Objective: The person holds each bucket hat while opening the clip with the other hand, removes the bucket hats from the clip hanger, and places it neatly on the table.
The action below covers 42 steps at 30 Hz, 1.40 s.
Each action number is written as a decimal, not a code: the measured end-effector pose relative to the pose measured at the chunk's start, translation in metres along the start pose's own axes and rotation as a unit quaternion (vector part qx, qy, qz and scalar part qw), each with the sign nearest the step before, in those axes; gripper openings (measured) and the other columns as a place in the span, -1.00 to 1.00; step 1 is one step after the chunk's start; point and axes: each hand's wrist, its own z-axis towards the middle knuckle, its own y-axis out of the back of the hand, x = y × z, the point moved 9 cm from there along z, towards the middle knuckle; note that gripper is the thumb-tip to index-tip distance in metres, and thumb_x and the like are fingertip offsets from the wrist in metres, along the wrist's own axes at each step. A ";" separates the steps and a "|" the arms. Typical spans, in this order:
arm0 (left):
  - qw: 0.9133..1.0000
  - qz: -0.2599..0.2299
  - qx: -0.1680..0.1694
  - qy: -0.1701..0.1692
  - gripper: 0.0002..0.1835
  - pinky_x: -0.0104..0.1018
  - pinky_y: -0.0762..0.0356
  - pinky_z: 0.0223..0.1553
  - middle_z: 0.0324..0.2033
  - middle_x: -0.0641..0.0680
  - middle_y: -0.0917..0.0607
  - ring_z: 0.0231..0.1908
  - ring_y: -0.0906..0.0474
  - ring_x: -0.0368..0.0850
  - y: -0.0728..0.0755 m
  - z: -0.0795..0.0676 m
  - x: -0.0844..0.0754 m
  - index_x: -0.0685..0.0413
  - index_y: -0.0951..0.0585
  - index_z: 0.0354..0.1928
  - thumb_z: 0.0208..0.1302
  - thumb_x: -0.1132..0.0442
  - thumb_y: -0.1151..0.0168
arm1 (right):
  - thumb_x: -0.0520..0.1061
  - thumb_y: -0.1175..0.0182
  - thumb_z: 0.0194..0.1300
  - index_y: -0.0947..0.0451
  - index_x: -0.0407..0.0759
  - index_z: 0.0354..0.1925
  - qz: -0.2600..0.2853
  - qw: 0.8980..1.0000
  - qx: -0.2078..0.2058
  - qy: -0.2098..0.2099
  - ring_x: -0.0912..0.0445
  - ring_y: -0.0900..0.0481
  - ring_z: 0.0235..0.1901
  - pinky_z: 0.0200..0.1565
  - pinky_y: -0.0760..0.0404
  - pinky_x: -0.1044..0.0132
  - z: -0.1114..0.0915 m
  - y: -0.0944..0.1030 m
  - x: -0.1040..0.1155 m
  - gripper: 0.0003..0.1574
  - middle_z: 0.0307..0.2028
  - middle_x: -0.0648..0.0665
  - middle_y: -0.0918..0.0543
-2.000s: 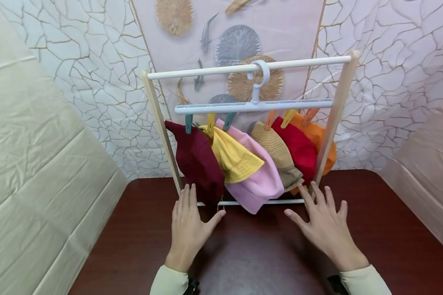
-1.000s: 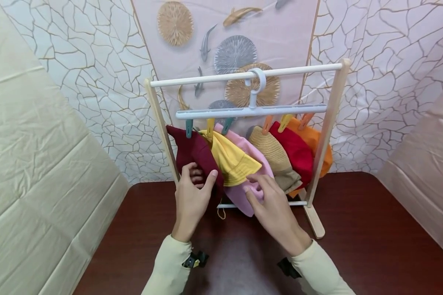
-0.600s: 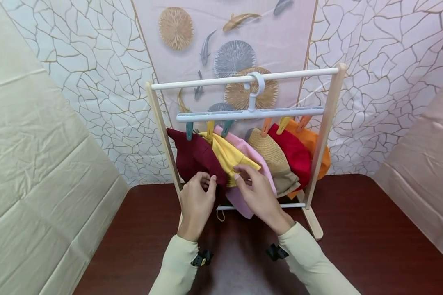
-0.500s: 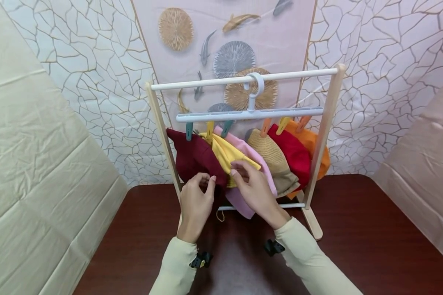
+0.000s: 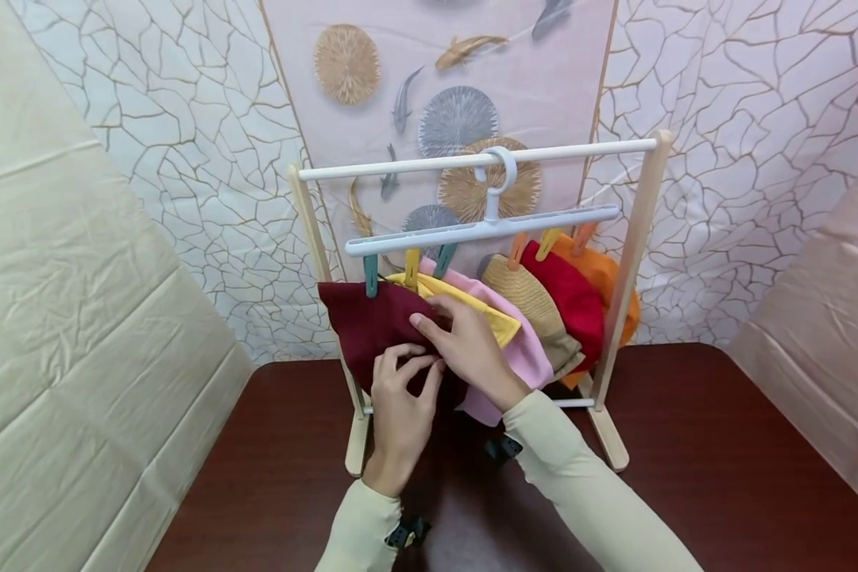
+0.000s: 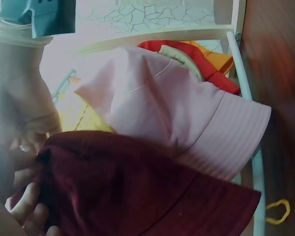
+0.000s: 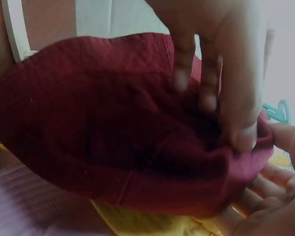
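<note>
A maroon bucket hat [image 5: 361,326] hangs by a teal clothespin [image 5: 370,276] from the left end of a pale blue hanger [image 5: 482,230]. My left hand [image 5: 403,409] pinches the hat's fabric from the front with thumb and fingers. Higher up, my right hand [image 5: 472,345] grips the same hat near its edge, thumb on one side and fingers beneath the cloth. The right wrist view shows the hat's hollow inside [image 7: 123,123], its fabric bunched between both hands. Behind the right hand a yellow hat [image 5: 500,322] and a pink hat [image 5: 532,361] are partly hidden.
The hanger hooks over the top rod of a wooden rack [image 5: 632,278] on a dark red-brown table [image 5: 257,469]. A straw-coloured hat [image 5: 529,306], a red hat [image 5: 575,306] and an orange hat [image 5: 597,262] hang on the right. A patterned cloth backdrop [image 5: 200,159] stands behind.
Both hands have come up and together on the maroon hat; the right moved left from the yellow hat. The maroon hat is drawn lower and the hanger's left end now tilts down.
</note>
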 end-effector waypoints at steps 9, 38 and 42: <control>0.993 0.041 -0.077 -0.073 -0.72 -0.02 -0.33 0.13 0.00 0.10 -0.63 0.06 -0.48 0.05 0.054 0.039 -0.019 0.12 -0.67 -0.03 0.34 0.11 -0.26 | -0.13 -0.25 0.39 -0.62 -0.14 -0.13 0.009 1.000 -0.001 -0.001 0.10 -0.60 -0.19 -0.05 -0.53 0.16 -0.011 0.010 -0.006 -0.87 -0.23 -0.04 -0.73; 0.964 -0.079 0.211 0.141 -0.64 -0.32 -0.41 -0.42 -0.37 0.02 -0.77 -0.38 -0.47 -0.16 0.042 0.101 0.011 -0.01 -0.76 -0.17 0.27 -0.14 -0.33 | 0.23 -0.35 0.24 -0.58 -0.01 0.08 -0.028 0.998 0.047 0.025 0.22 -0.58 -0.18 -0.04 -0.61 0.22 -0.034 0.010 0.026 -0.45 -0.11 0.11 -0.67; 0.963 -0.089 0.205 0.148 -0.67 -0.33 -0.35 -0.48 -0.34 0.07 -0.76 -0.42 -0.40 -0.14 0.043 0.098 0.009 0.00 -0.77 -0.12 0.30 -0.08 -0.33 | 0.16 -0.35 0.27 -0.62 -0.07 0.06 -0.028 0.998 0.050 0.026 0.20 -0.57 -0.17 -0.07 -0.59 0.22 -0.027 0.003 0.033 -0.51 -0.11 0.07 -0.69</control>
